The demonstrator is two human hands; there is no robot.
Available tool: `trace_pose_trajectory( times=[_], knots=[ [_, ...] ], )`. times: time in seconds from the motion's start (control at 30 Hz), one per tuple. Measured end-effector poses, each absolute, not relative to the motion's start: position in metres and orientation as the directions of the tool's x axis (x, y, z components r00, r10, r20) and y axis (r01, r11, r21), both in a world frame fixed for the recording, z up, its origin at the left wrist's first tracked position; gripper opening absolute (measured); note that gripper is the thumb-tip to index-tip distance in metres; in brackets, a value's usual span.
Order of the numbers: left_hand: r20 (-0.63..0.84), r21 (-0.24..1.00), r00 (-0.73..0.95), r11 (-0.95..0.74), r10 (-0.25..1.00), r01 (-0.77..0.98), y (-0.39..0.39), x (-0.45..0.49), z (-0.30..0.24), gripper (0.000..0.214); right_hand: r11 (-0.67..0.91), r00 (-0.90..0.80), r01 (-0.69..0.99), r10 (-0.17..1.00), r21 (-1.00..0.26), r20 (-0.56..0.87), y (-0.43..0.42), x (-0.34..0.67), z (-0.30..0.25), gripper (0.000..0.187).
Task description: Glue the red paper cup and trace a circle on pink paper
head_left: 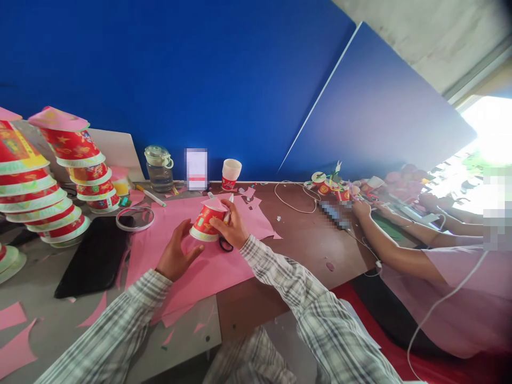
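right hand [232, 229] clasped round upturned red cup [205, 221]. left hand [176, 258] half open, empty, at cup's 7 o'clock, above pink paper [208, 274] on desk [304, 240].

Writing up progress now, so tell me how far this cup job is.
Done, apparently: stacks of pink-capped cups on the table. In hand: the right hand grips a red cup with a pink cap, the left hand beside it. Left: one uncapped cup by the wall, plus pink paper.

There are two stacks of red cups [30, 186] [86, 160], one held cup [205, 221], one upright cup [231, 173], one jar [159, 170], one tape ring [135, 218].
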State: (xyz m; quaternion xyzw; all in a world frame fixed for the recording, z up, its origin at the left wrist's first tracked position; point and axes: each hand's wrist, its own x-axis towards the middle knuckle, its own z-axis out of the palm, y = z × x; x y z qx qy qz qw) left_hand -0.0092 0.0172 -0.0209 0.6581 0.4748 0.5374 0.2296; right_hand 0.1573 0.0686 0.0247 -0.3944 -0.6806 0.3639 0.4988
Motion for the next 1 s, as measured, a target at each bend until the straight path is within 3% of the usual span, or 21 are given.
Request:
trace_pose_trajectory(
  times=[0.13, 0.23, 0.33, 0.53, 0.67, 0.8, 1.0],
  knots=[
    [0.458, 0.852, -0.035, -0.428, 0.888, 0.3, 0.017, -0.01, -0.017, 0.074, 0.277, -0.186, 0.089, 0.948, -0.957, 0.258, 0.06, 0.148, 0.028, 0.063],
    [0.46, 0.862, -0.018, -0.442, 0.887, 0.25, 0.016, -0.009, -0.013, 0.076, 0.304, -0.182, 0.083, 0.941, -0.949, 0.286, 0.055, 0.145, 0.029, 0.063],
    [0.451, 0.868, 0.01, -0.441, 0.893, 0.229, 0.016, -0.008, -0.01, 0.076, 0.375, -0.156, 0.181, 0.924, -0.909, 0.35, 0.05, 0.145, 0.03, 0.067],
    [0.501, 0.782, -0.011, -0.447, 0.866, 0.433, 0.014, -0.008, -0.015, 0.08, 0.524, -0.198, 0.33, 0.852, -0.785, 0.485, 0.037, 0.142, 0.033, 0.072],
    [0.551, 0.722, -0.047, -0.448, 0.833, 0.527, 0.015, -0.009, -0.014, 0.066, 0.581, -0.254, 0.406, 0.813, -0.705, 0.524, 0.031, 0.139, 0.033, 0.072],
    [0.487, 0.788, -0.103, -0.385, 0.867, 0.481, 0.013, -0.008, -0.009, 0.054, 0.643, -0.277, 0.36, 0.766, -0.677, 0.58, 0.028, 0.142, 0.026, 0.072],
    [0.452, 0.812, -0.16, -0.33, 0.878, 0.482, 0.01, -0.01, -0.006, 0.053, 0.571, -0.21, 0.244, 0.82, -0.784, 0.532, 0.023, 0.153, 0.001, 0.07]
  ],
)
